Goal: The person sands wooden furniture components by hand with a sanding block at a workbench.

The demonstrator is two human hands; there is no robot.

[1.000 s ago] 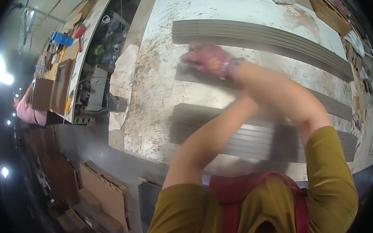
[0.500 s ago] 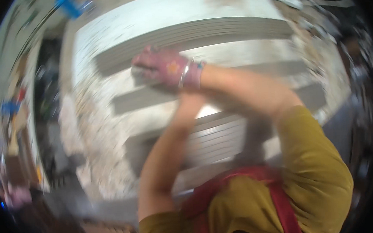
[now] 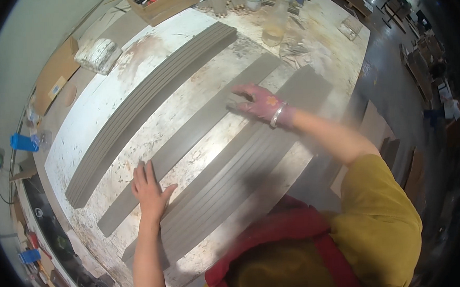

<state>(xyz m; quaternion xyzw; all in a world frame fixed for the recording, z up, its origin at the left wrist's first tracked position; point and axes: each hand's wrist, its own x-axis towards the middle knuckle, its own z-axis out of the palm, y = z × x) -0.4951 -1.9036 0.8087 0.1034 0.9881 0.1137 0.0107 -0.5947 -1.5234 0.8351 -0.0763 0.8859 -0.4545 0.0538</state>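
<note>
A long narrow grey strip (image 3: 187, 138) lies slantwise across the white, stained worktable (image 3: 192, 174). My bare left hand (image 3: 151, 194) is over the strip's nearer left part, fingers spread toward its far edge and thumb apart on the near side. My right hand (image 3: 263, 104), in a pink glove with an orange flower and a bracelet at the wrist, is over the strip's right part. Its fingers and thumb curve with a gap between them; contact with the strip is unclear. A row of grey strips side by side (image 3: 226, 170) lies nearer my body.
Another bundle of grey strips (image 3: 152, 103) lies beyond. At the back are a wooden box of tools (image 3: 164, 7), a white wrapped bundle (image 3: 98, 55) and a cloudy bottle (image 3: 277, 20). A blue cup (image 3: 23, 142) stands at the far left. Shelving and floor extend past the table's right edge.
My hands were close together, with the gloved one reaching across to the left; now they are well apart along the strip. The view has turned, so the strips lie more steeply.
</note>
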